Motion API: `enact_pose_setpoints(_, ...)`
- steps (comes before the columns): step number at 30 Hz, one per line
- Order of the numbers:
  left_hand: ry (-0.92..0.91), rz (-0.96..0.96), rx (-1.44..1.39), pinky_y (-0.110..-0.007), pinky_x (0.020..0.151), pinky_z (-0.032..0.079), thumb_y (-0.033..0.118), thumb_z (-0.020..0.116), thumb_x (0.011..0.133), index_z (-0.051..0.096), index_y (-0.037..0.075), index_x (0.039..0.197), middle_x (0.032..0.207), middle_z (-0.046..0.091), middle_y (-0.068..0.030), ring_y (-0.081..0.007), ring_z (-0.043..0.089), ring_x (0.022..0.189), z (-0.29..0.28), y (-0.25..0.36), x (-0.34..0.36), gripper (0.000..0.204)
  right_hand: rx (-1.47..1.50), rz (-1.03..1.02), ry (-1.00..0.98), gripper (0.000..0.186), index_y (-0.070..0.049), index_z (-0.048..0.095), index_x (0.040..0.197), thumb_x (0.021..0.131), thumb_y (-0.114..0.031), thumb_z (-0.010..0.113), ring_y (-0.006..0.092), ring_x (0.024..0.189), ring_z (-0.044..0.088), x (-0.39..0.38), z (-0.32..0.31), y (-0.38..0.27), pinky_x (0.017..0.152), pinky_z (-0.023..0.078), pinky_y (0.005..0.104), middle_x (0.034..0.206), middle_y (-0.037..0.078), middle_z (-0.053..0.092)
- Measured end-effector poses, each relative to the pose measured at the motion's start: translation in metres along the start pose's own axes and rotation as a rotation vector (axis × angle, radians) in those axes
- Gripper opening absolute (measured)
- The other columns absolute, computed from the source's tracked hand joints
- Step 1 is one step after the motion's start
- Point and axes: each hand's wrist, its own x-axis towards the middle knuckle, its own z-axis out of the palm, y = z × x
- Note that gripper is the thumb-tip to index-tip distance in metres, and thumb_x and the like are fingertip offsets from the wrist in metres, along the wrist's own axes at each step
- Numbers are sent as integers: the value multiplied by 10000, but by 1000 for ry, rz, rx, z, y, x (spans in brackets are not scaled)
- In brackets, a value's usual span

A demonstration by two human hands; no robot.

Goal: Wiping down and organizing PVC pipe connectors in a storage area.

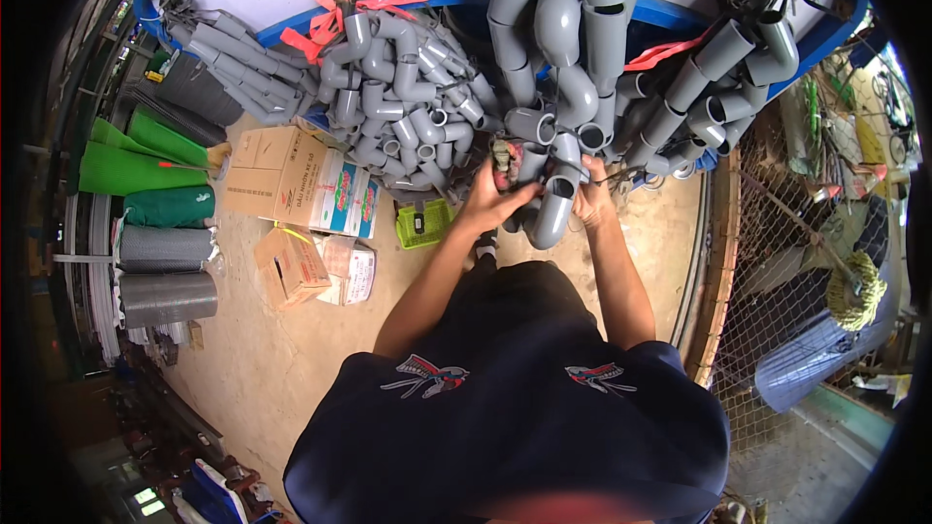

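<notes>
Grey plastic pipe elbows hang in a strung bunch [578, 102] in front of me. My left hand [493, 199] curls around a crumpled pink and green cloth [506, 163], pressed against a grey pipe fitting [530, 163] at the left of the bunch's lower end. Its thumb reaches right, below that fitting. On the other side, my right hand [594, 196] grips the low-hanging pipe elbow [554, 209] from the right. The elbow's round opening faces up towards me, and it partly hides the right fingers.
Another bunch of smaller grey fittings [403, 107] hangs left, tied with red ribbon [325, 29]; more elbows [714, 87] hang right. Below are a green plastic basket [423, 225] and cardboard boxes [275, 175]. Rolls of mesh [167, 301] stand far left, wire netting [777, 320] right.
</notes>
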Motion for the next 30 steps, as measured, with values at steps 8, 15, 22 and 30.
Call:
enact_pose_setpoints(8, -31, -133, 11, -298, 846, 547, 118, 824, 787, 663, -12, 1173, 1044, 707, -32, -117, 663, 927, -29, -11, -1, 438, -545, -339, 363, 384, -71, 620, 1233, 930, -243, 782, 145, 968, 688, -11, 13, -11, 807, 563, 299, 1080, 35, 709)
enact_pose_setpoints(15, -44, -347, -141, -287, 698, 515, 279, 800, 796, 694, 7, 1042, 895, 690, -30, -125, 630, 772, -46, 7, -12, 382, -883, -521, 568, 410, -6, 607, 1301, 954, -165, 755, 164, 1037, 668, -32, 66, -6, 889, 538, 361, 1154, 82, 721)
enact_pose_setpoints(22, -78, -294, -25, -300, 670, 516, 264, 797, 836, 700, -7, 1087, 909, 708, -37, -118, 646, 776, -34, 31, -13, 382, -1198, -823, 657, 200, 38, 633, 1173, 1055, -120, 595, 197, 995, 679, -79, 144, 69, 883, 533, 320, 1046, 117, 708)
enact_pose_setpoints(30, -271, -15, 96, -342, 630, 528, 142, 671, 974, 654, -30, 1080, 817, 689, -84, -168, 661, 686, -35, 70, -17, 203, -1390, -625, 538, 577, 41, 517, 1426, 949, -170, 765, 177, 1068, 660, -58, 144, 96, 966, 518, 332, 1165, 128, 694)
